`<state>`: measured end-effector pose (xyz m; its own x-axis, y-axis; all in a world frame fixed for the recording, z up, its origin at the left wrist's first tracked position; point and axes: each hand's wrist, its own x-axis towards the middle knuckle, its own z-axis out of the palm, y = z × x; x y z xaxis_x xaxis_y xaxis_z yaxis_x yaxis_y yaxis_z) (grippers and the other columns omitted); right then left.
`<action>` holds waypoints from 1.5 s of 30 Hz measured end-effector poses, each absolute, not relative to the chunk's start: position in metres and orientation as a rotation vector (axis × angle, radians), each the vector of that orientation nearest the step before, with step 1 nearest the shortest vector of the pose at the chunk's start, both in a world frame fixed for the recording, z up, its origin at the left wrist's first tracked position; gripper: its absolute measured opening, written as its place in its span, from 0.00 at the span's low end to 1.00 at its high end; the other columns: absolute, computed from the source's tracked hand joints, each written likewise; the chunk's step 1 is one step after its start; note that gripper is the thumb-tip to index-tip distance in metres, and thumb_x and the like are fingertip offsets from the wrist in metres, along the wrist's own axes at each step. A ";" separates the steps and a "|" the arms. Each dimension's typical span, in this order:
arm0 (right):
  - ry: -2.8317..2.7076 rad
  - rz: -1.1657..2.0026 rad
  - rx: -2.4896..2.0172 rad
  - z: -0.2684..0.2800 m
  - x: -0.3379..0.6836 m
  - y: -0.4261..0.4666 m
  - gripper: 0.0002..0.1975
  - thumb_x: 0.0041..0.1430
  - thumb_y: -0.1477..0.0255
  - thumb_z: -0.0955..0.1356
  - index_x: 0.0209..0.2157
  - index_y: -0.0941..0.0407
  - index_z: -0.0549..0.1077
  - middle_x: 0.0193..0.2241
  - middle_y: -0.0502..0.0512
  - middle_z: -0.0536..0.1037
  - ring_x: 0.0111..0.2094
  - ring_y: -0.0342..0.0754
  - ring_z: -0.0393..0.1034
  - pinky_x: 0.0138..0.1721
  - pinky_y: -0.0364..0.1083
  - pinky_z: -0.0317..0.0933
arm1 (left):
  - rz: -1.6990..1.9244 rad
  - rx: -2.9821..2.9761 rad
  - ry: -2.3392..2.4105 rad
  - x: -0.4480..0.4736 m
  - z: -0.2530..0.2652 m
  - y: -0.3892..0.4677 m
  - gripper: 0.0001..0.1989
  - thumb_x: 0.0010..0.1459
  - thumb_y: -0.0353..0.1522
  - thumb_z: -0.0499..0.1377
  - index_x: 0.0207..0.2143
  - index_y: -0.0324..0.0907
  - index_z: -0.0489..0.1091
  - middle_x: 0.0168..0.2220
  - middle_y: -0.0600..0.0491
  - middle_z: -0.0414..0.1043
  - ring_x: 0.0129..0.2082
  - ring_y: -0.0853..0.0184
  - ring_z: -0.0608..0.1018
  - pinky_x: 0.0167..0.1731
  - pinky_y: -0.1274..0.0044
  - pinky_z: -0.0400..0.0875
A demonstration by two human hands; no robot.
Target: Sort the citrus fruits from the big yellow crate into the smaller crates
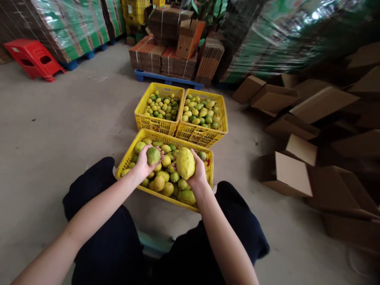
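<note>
I have tall film-wrapped stacks [297, 35] at the back right, and a heap of open cardboard boxes [292, 170] below them; that side is dark and smeared on my feed, so I can't fairly count the boxes. Straight ahead, bundled flat cartons [145, 53] sit on a blue pallet [166, 78]. Dark-trousered legs [103, 237] stand bent at either side of the near yellow crate [166, 198], which is loaded with green and yellow fruit. Just beyond it I see two more crates side by side, the far left crate [157, 124] and the far right crate [204, 136], both holding similar fruit. A red stool [35, 59] stands off to the left. Over the near crate, my right hand [199, 172] is cupped around a large yellow fruit [185, 163], fingers curled behind it. Level with it, my left hand [143, 162] cradles a smaller green fruit [153, 156], its fingertips showing past the far side. The two held fruits are apart.
</note>
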<state>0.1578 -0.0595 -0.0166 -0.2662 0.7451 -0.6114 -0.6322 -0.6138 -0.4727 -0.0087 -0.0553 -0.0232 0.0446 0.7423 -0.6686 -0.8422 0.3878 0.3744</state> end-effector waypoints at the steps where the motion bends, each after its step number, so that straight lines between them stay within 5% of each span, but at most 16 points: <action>1: -0.139 2.000 -1.052 -0.016 0.157 -0.060 0.18 0.57 0.55 0.66 0.32 0.56 0.73 0.22 0.56 0.78 0.27 0.56 0.78 0.24 0.52 0.74 | 1.214 -0.151 0.924 -0.010 -0.024 -0.055 0.07 0.63 0.32 0.53 0.34 0.42 0.69 0.26 0.53 0.73 0.26 0.67 0.79 0.30 0.76 0.78; 10: 0.071 1.974 -0.973 -0.021 0.159 -0.057 0.08 0.58 0.70 0.65 0.39 0.57 0.71 0.24 0.55 0.77 0.25 0.50 0.75 0.25 0.48 0.74 | 1.174 -0.247 0.943 -0.005 -0.010 -0.057 0.07 0.63 0.32 0.52 0.34 0.39 0.67 0.25 0.51 0.70 0.22 0.70 0.75 0.19 0.82 0.73; 22: 0.335 2.022 -1.070 -0.013 0.154 -0.056 0.15 0.65 0.62 0.60 0.45 0.56 0.68 0.29 0.57 0.73 0.24 0.45 0.68 0.17 0.40 0.69 | 1.115 -0.371 1.039 -0.002 -0.014 -0.058 0.09 0.66 0.34 0.48 0.37 0.40 0.66 0.27 0.50 0.67 0.23 0.68 0.72 0.18 0.81 0.71; 29: 0.106 2.011 -1.159 -0.020 0.156 -0.055 0.12 0.62 0.64 0.61 0.39 0.56 0.70 0.24 0.57 0.76 0.22 0.48 0.70 0.16 0.41 0.64 | 1.138 -0.314 1.049 0.000 -0.016 -0.058 0.05 0.62 0.32 0.51 0.34 0.41 0.65 0.27 0.51 0.68 0.25 0.67 0.73 0.21 0.79 0.72; 34: -0.441 1.795 -1.097 -0.013 0.161 -0.061 0.13 0.49 0.67 0.71 0.37 0.54 0.71 0.32 0.53 0.78 0.32 0.52 0.74 0.30 0.48 0.70 | 1.334 0.023 0.942 0.001 -0.017 -0.059 0.03 0.54 0.25 0.58 0.31 0.41 0.66 0.29 0.52 0.70 0.30 0.67 0.76 0.35 0.75 0.74; 38: -1.151 1.231 -1.125 -0.004 0.170 -0.072 0.26 0.39 0.74 0.76 0.43 0.48 0.71 0.43 0.48 0.77 0.46 0.53 0.70 0.50 0.52 0.66 | 1.545 0.813 0.919 -0.005 -0.014 -0.066 0.19 0.40 0.22 0.68 0.35 0.43 0.68 0.39 0.54 0.73 0.42 0.65 0.75 0.48 0.73 0.69; 45: -1.645 0.764 -1.019 -0.009 0.175 -0.077 0.25 0.43 0.77 0.71 0.45 0.48 0.69 0.45 0.52 0.75 0.50 0.56 0.68 0.55 0.58 0.58 | 1.485 1.524 0.930 -0.011 -0.012 -0.074 0.17 0.47 0.27 0.67 0.37 0.44 0.64 0.40 0.51 0.71 0.44 0.62 0.75 0.51 0.66 0.67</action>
